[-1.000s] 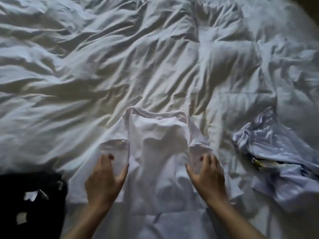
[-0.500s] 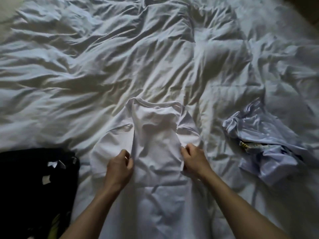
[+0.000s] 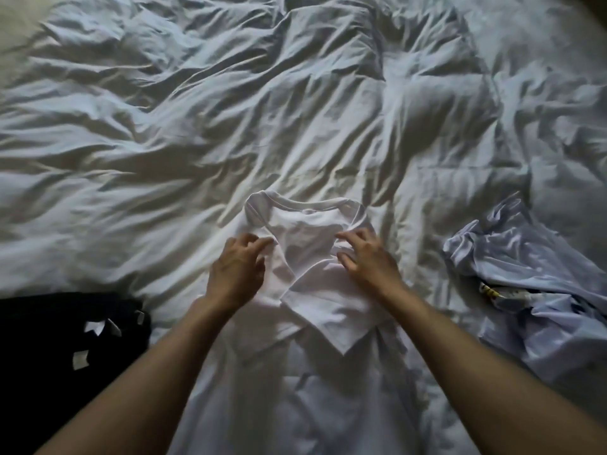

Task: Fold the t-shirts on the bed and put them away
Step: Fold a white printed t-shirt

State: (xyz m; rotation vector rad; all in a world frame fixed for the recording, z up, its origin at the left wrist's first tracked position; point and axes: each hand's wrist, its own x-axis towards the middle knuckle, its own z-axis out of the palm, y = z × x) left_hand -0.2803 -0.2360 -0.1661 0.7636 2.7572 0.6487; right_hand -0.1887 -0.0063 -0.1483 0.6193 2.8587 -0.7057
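head view looks down on a bed (image 3: pixel 230 126) covered in a rumpled white sheet, and on it, near the lower middle, a white t-shirt (image 3: pixel 305 231) lies flat with its collar pointing away from the person. both sleeves are folded in over the chest, their ends crossing below the collar, one sleeve end making a pointed flap toward the hem. the left hand (image 3: pixel 236 274) lies on the shirt's left shoulder area, palm down, fingers loosely curled and slightly apart, with the fingertips (image 3: pixel 262 243) touching the folded edge of the cloth; whether they pinch it or only press on it cannot be told. the right hand (image 3: pixel 368 261) rests on the opposite shoulder area, fingers spread and bent, tips touching the fabric near the collar's right side, and it grips nothing that can be seen. both bare forearms reach in from the bottom edge, one on each side of the shirt's body, which runs down to the lower edge of the picture. a black garment (image 3: pixel 65 339) with small white patches lies bunched at lower left, just beside the white shirt. a pale blue garment (image 3: pixel 525 274) lies crumpled at right, apart from the shirt, with a bit of yellow print showing in its folds.
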